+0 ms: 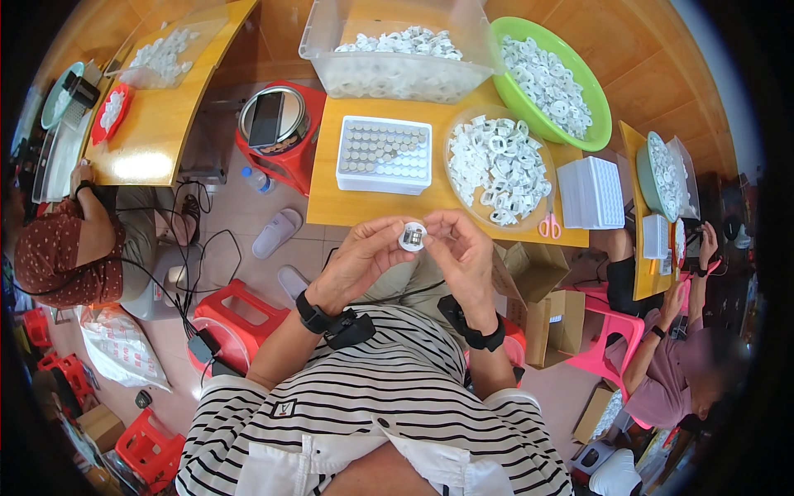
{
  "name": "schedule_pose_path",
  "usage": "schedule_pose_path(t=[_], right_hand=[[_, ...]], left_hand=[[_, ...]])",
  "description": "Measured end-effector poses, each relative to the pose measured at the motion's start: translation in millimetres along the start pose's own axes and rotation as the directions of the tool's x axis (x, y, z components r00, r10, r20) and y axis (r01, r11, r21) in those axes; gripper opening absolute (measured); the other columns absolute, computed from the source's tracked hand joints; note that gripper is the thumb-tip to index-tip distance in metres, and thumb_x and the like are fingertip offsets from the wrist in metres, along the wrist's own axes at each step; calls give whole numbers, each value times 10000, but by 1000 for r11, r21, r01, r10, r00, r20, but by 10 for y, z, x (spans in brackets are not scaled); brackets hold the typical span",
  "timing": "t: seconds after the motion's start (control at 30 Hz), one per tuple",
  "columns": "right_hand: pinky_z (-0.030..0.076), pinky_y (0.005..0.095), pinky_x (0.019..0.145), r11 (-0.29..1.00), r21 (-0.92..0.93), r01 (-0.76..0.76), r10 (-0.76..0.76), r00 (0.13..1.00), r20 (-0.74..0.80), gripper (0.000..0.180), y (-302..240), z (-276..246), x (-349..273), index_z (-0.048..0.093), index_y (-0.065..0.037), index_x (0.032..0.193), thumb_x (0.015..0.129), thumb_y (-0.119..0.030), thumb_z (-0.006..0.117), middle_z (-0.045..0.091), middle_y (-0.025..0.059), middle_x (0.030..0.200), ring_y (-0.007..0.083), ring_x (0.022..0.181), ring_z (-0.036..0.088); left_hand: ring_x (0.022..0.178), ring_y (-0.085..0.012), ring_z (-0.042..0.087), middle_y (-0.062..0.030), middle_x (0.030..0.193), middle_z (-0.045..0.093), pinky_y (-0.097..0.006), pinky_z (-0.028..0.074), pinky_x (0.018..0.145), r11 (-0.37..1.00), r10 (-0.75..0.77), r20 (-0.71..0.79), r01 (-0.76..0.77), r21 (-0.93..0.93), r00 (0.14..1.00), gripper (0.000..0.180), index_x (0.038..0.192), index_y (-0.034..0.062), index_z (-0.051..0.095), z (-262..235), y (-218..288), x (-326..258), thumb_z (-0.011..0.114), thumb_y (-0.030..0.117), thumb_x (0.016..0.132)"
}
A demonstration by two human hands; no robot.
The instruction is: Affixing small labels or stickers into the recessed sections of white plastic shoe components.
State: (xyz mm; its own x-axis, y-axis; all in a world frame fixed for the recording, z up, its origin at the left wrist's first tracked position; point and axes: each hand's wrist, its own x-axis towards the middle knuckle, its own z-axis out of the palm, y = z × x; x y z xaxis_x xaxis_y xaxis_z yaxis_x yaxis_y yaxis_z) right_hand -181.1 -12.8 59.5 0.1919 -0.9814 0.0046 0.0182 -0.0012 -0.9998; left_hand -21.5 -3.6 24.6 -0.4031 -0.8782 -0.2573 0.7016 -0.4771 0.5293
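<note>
A small round white plastic part (413, 236), with dark and metallic pieces in its middle, is held up just off the table's front edge. My left hand (361, 256) pinches it from the left between thumb and fingers. From the other side my right hand (465, 258) has its closed fingertips on the part's right edge. Beyond my hands, a white tray (384, 183) carries rows of silvery discs that look like button cells. Right of that tray, a clear round dish (453, 136) is heaped with white plastic pieces.
Pink-handled scissors (549, 225) lie beside the dish, near stacked white trays (590, 193). Behind stand a clear bin (397, 78) and a green basin (602, 124) of white pieces. A phone (265, 119) rests on a round tin at left. Co-workers sit on both sides.
</note>
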Motion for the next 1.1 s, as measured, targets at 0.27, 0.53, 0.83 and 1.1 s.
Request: schedule_pose_path(t=[0.27, 0.53, 0.83, 1.1], right_hand=[[435, 187, 649, 1000, 7, 25, -25, 999, -48, 184, 168, -42, -48, 575, 11, 956, 779, 61, 566, 583, 23, 842, 59, 752, 531], [436, 211, 556, 967, -257, 6, -57, 979, -194, 105, 253, -316, -109, 606, -3, 880, 774, -1, 600, 593, 35, 764, 99, 652, 555], [448, 284, 548, 790, -613, -9, -277, 887, -369, 73, 336, -1107, 211, 606, 9, 839, 769, -1, 584, 602, 113, 721, 187, 606, 585], [446, 339, 593, 696, -715, 66, -284, 940, -190, 125, 453, -877, 496, 603, 0, 832, 708, 14, 586, 584, 134, 722, 288, 629, 576]], left_hand=[[858, -100, 570, -57, 992, 600, -220, 490, 741, 997, -12, -18, 14, 79, 1000, 291, 1099, -8, 550, 92, -25, 11, 505, 207, 909], [849, -105, 590, -59, 972, 607, -219, 504, 734, 991, -58, -43, 62, 115, 997, 252, 1071, -6, 569, -61, -86, 9, 493, 177, 915], [811, -102, 592, -74, 975, 613, -203, 515, 681, 985, -90, -100, 104, 136, 991, 258, 1047, 1, 584, 22, -138, 99, 504, 203, 909], [795, -95, 592, -60, 955, 622, -204, 518, 666, 987, -105, -65, 111, 113, 992, 249, 1037, 12, 597, -38, -181, 123, 511, 205, 905]])
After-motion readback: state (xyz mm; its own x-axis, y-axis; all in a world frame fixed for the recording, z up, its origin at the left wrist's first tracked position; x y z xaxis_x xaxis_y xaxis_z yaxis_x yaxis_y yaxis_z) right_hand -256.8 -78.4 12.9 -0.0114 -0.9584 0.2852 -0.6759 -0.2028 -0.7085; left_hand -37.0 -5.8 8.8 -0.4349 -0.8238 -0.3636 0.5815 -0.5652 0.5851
